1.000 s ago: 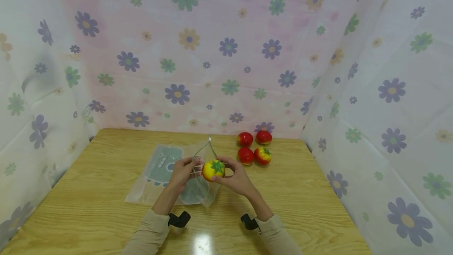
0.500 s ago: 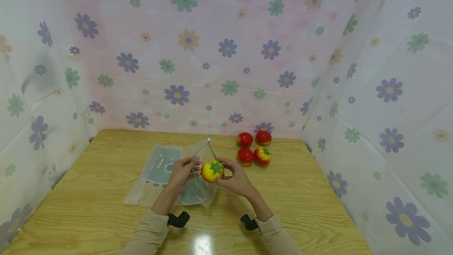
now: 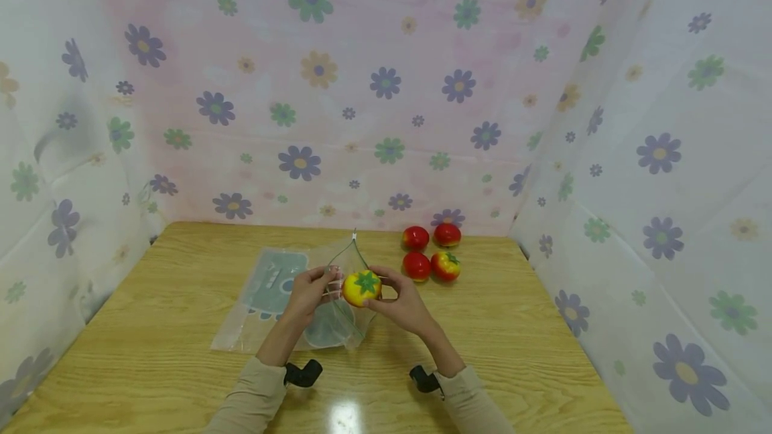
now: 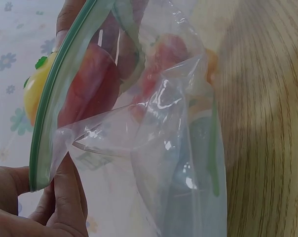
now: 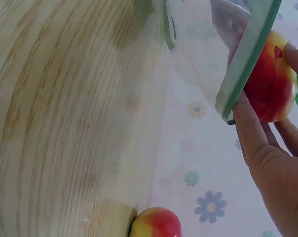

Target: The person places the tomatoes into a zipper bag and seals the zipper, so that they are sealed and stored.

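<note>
A yellow-and-red toy tomato (image 3: 362, 288) with green leaves is held by my right hand (image 3: 403, 300), thumb near side and fingers behind. It is at the mouth of a clear zip bag (image 3: 232, 337) with a green seal. My left hand (image 3: 307, 295) pinches the bag's edge, and the mouth gapes between both hands. In the left wrist view the tomato's red underside (image 4: 94, 81) shows through the plastic, its leafy top outside. The right wrist view has fingers of my right hand (image 5: 272, 165) touching the green seal strip (image 5: 247, 59) as well as the tomato.
Several more toy tomatoes stand at the back right of the wooden table (image 3: 482, 340), one with its leafy top showing (image 3: 445, 266). The bag's printed part (image 3: 280, 280) lies flat on the left. Flowered curtains (image 3: 386, 119) enclose the back and sides.
Both hands, the bag and the toy tomato keep nearly the same places. The head view has shifted slightly.
</note>
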Motion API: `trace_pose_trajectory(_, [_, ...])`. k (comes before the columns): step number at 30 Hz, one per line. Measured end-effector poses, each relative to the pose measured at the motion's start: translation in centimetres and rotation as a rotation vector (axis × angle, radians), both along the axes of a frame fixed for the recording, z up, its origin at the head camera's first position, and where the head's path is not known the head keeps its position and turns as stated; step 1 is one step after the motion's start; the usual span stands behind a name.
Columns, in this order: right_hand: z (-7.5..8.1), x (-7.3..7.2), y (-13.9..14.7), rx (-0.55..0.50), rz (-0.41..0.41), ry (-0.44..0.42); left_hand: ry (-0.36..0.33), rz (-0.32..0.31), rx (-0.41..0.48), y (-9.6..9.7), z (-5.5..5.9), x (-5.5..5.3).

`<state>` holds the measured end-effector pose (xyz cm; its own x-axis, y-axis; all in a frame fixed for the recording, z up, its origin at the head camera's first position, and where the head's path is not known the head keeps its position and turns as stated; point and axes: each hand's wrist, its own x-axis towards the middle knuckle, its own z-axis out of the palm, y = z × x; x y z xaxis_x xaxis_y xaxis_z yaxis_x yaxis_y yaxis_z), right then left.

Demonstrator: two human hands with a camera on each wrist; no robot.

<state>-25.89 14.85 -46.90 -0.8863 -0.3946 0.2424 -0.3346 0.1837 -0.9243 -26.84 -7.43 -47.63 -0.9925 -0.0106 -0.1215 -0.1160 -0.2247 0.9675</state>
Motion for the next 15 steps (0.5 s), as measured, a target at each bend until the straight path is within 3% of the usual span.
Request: trace_pose_trajectory(15, [-0.07, 0.12, 0.07, -0.003, 0.010, -0.007, -0.002, 0.010, 0.000, -0.07, 0.01, -0.01])
